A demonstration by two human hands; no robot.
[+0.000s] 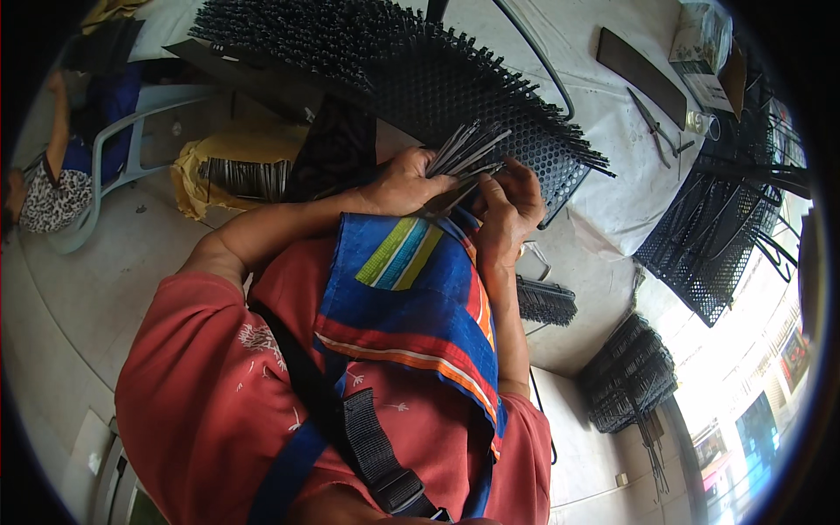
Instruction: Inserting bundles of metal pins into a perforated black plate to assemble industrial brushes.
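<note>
My left hand (402,182) is closed around a bundle of thin dark grey rods (471,147), which fan out past its fingers. Close beside it, the fingers of my right hand (510,208) are pinched at the lower ends of some of these rods. Whether one rod is drawn apart from the rest is hard to make out. Just beyond both hands lies a black perforated panel (528,138), its round holes bare toward the near right. Many short black rods (297,39) stand packed together across its far left part.
Left of my arm, yellow wrapping paper (188,175) holds a stack of dark strips (248,179). Pliers (652,127), a dark flat bar (643,77) and a cardboard box (703,52) lie at the far right. Black mesh racks (709,227) stand right. Another person (66,179) sits far left near a chair (131,144).
</note>
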